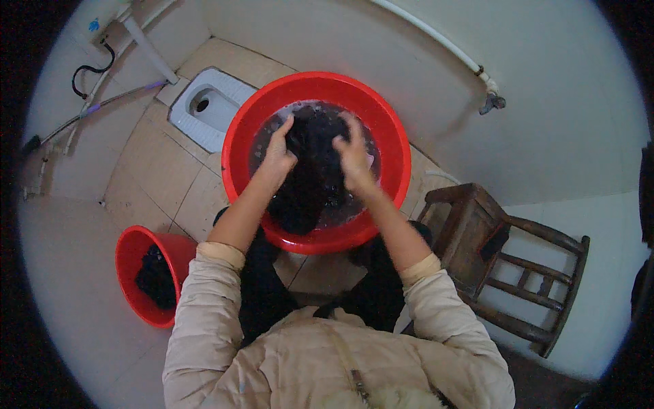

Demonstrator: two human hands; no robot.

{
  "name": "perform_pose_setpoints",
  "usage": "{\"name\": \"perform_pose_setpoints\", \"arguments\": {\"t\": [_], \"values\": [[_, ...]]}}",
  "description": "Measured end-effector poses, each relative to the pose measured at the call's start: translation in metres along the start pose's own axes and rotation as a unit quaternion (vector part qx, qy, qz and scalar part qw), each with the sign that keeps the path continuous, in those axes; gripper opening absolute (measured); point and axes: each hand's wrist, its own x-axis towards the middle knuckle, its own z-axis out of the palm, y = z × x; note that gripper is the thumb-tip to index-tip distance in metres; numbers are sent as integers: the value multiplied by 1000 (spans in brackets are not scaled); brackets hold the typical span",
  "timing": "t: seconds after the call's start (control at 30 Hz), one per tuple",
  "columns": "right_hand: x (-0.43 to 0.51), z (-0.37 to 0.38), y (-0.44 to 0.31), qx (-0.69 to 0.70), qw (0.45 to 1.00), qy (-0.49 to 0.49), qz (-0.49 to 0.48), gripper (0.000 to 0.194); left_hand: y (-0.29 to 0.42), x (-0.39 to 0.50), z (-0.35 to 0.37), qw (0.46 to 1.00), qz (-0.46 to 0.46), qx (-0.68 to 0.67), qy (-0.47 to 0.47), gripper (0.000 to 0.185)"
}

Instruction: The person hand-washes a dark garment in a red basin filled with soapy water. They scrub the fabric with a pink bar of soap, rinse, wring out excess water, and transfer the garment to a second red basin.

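Note:
A large red plastic basin point(393, 153) stands in front of me, holding cloudy, sudsy water point(340, 217). Wet dark cloth point(311, 168) fills its middle, partly bunched up between my hands. My left hand point(278, 156) grips the left side of the cloth, its thumb showing on top. On the opposite side, my right hand point(356, 156) is motion-blurred against the cloth, thumb and fingers apart; its hold is unclear. A small pale pink item point(370, 161) shows beside my right hand, partly hidden.
A red bucket point(130, 278) with dark cloth point(156, 278) inside tilts at lower left. Beyond the basin lies a white squat toilet point(214, 110) in the tiled floor point(158, 166). A wooden chair point(470, 245) is at right, below a wall pipe with a tap point(492, 102).

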Motion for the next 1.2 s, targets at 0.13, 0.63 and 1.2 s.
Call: {"name": "perform_pose_setpoints", "arguments": {"t": [0.13,0.63,1.2], "values": [[-41,55,3,-216,955,-70,-192,33,-3,29,-20,1000,-15,-7,-8,49],[49,28,42,-320,945,-1,-69,39,-46,4,-1,972,13,136,190,34],[68,-46,31,-46,993,-68,81,48,-9,24,2,997,-5,29,64,39]]}}
